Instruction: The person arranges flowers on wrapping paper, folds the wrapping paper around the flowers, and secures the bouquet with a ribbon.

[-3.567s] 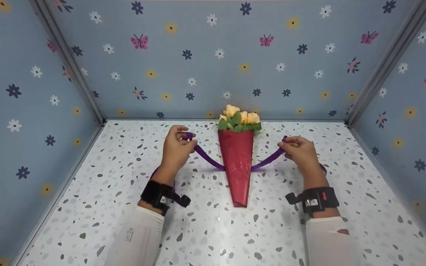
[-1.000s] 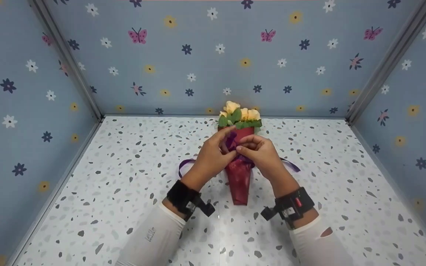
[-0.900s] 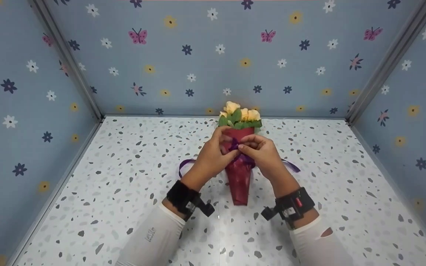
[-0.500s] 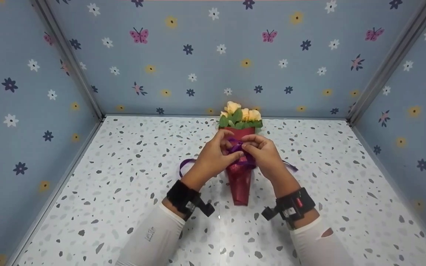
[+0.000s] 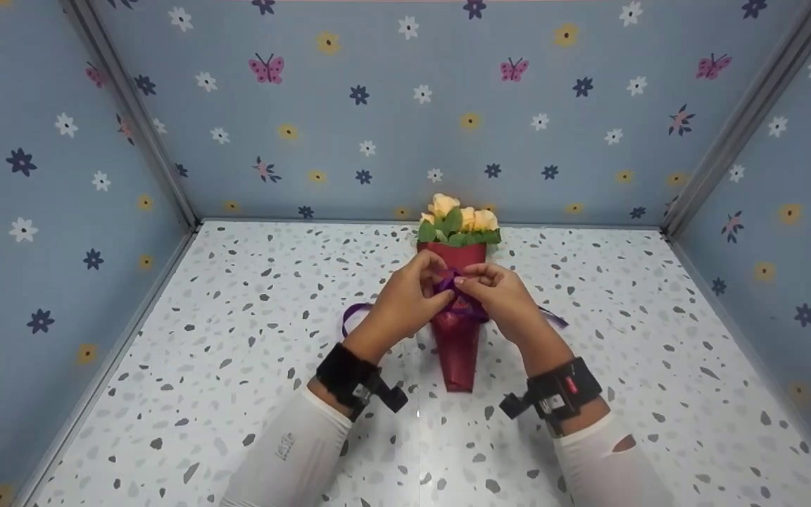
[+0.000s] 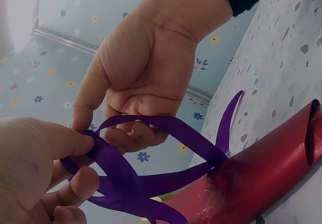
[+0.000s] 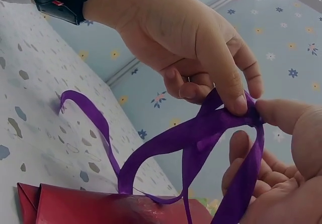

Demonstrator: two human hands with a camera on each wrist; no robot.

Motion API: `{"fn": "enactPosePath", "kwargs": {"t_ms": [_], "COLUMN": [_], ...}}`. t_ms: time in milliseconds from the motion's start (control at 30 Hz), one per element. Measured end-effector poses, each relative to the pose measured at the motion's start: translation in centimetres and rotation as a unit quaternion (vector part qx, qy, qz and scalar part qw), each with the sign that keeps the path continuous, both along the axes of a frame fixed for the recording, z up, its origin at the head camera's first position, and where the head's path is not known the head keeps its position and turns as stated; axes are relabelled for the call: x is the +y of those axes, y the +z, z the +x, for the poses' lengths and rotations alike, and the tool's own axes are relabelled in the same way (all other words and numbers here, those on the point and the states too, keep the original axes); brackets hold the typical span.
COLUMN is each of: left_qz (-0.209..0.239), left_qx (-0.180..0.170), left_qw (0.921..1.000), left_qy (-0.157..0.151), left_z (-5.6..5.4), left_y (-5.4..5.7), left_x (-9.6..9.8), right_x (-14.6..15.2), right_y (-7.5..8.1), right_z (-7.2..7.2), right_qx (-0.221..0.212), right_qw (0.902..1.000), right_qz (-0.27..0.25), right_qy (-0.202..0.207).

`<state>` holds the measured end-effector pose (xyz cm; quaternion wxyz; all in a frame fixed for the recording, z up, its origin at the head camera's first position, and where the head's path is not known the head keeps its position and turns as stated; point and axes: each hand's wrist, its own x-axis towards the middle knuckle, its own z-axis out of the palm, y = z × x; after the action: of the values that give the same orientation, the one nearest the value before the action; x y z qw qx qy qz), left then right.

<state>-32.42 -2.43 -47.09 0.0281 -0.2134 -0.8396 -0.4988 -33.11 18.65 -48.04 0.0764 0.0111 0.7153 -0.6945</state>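
Note:
A bouquet of cream-yellow roses in a dark red paper wrap lies on the table, blooms toward the back wall. Round the wrap's middle runs a purple ribbon, raised above it in crossing loops. My left hand and right hand meet over the bouquet, thumbs close together. Both pinch the ribbon where its strands gather, as the left wrist view shows with the left hand and right hand. Fingertips partly hide that spot, so I cannot tell whether a knot sits there.
Loose ribbon tails lie on the speckled white table, one curling at the left, another at the right. Blue flowered panels close off the back and both sides.
Earlier my hands were wide apart, holding the ribbon passed under the bouquet. They have come together above the wrap, with the ribbon crossed on top. In the last second only fingers and loops shifted slightly.

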Motion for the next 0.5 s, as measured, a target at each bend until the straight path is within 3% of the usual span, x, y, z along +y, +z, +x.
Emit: {"fn": "enactPosePath", "kwargs": {"t_ms": [167,267,367,500], "left_qz": [-0.015,-0.031,-0.039,-0.025], "left_qx": [0.002,0.002,0.000,0.029], "left_qw": [0.9997,0.9992,0.9992,0.9991], "left_qy": [-0.019,-0.025,-0.012,0.017], "left_z": [0.0,0.0,0.0,0.1], "left_y": [0.0,0.1,0.5,1.5], "left_x": [-0.1,-0.1,-0.3,-1.5], "right_x": [0.2,0.2,0.4,1.1], "right_y": [-0.4,-0.3,0.1,0.7], "right_z": [0.1,0.2,0.2,0.2], "right_qx": [-0.026,-0.012,0.000,0.001], "right_qw": [0.9976,0.9977,0.9990,0.9993], "right_qz": [0.050,0.039,0.015,-0.012], "right_qy": [0.042,0.054,0.042,0.036]}}
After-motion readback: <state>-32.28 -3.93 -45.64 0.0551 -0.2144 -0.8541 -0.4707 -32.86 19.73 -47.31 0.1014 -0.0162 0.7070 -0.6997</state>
